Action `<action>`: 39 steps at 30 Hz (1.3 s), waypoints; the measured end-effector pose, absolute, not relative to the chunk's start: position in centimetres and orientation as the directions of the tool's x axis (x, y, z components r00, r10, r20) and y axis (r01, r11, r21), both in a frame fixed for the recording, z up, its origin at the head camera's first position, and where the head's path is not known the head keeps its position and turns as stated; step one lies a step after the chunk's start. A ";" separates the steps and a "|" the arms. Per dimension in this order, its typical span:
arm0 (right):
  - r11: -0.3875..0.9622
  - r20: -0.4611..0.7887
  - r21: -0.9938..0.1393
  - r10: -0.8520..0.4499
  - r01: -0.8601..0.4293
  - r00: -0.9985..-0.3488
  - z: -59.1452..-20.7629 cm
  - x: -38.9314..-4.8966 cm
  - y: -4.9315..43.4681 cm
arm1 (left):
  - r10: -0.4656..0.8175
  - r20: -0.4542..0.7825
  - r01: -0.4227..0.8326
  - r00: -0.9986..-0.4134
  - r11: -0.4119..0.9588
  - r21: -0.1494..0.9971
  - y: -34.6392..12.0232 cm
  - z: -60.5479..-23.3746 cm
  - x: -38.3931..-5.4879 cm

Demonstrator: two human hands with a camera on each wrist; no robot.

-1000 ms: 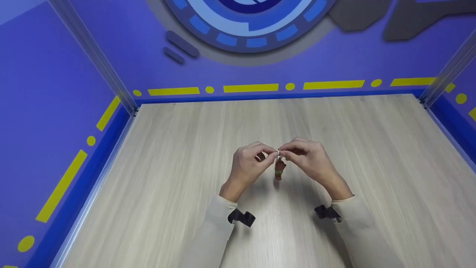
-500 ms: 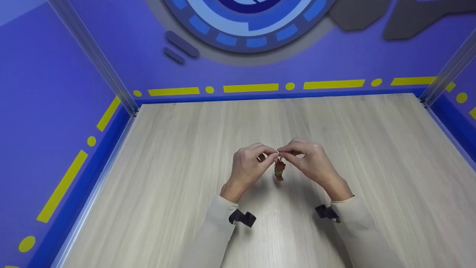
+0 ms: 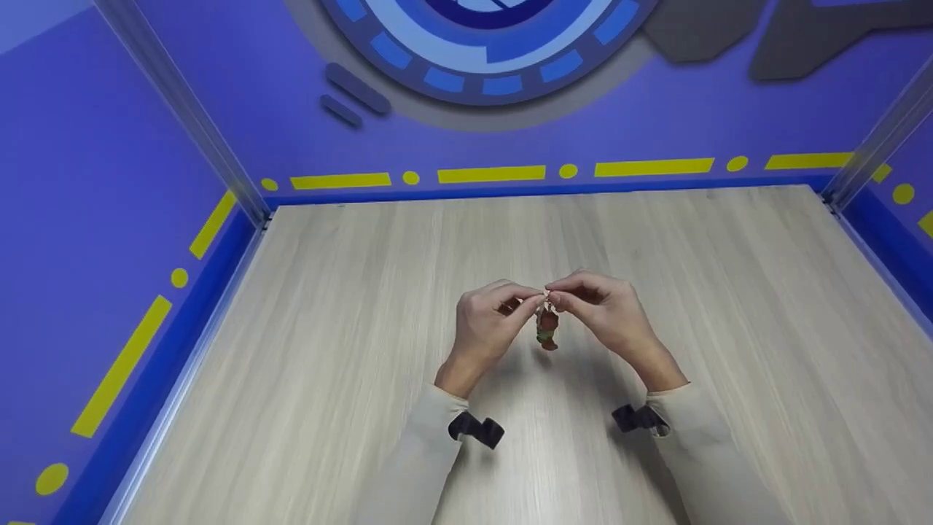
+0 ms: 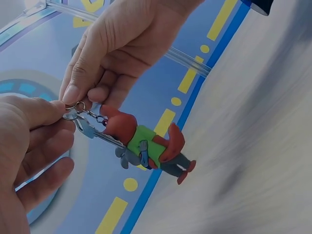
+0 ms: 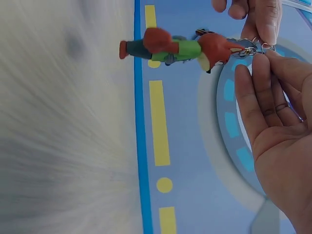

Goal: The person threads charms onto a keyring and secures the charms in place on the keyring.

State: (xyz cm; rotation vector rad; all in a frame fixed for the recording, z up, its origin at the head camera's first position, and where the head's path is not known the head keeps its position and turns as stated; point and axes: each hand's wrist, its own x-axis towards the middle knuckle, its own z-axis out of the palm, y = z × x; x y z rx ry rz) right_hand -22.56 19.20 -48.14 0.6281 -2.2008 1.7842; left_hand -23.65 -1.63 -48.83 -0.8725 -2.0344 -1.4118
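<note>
My left hand (image 3: 485,324) and right hand (image 3: 609,310) meet tip to tip above the table. Between them is a small metal key ring (image 4: 78,107), pinched from both sides by thumb and fingers. A short chain links the ring to a fox-like figurine (image 4: 146,146) with a red head and tail, green vest and dark trousers. It dangles below the fingers in the head view. Alongside the chain hangs a silver key (image 4: 85,127), its blade partly behind the figurine. The fingertips cover part of the ring, so whether its coils are spread cannot be told.
A light wood-grain tabletop (image 3: 350,328) lies under the hands. Blue panels with yellow marks (image 3: 488,173) stand at the back and both sides, joined by metal corner posts (image 3: 189,109). Each sleeved wrist wears a black strap (image 3: 475,429).
The figurine has swung and turned a little on its chain. My right thumb and forefinger have shifted slightly at the ring, while both hands stay in nearly the same place.
</note>
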 end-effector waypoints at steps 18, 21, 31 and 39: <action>0.501 0.621 -0.500 -0.361 -0.706 -0.696 -47.5 -22.4 19.0 | 0.311 0.637 0.686 -0.705 0.528 0.502 -1.6 -48.8 -23.5; 0.500 0.634 -0.482 -0.368 -0.720 -0.680 -47.5 -22.3 18.9 | 0.310 0.649 0.692 -0.695 0.533 0.486 -1.6 -48.8 -23.5; 0.309 0.573 -0.727 -0.219 -0.614 -0.789 -47.5 -22.4 18.8 | 0.208 0.745 0.760 -0.633 0.352 0.547 -1.5 -48.7 -23.6; 0.218 0.481 -0.834 -0.160 -0.506 -0.862 -47.3 -22.2 18.8 | 0.182 0.706 0.728 -0.685 0.222 0.649 -1.4 -48.6 -23.6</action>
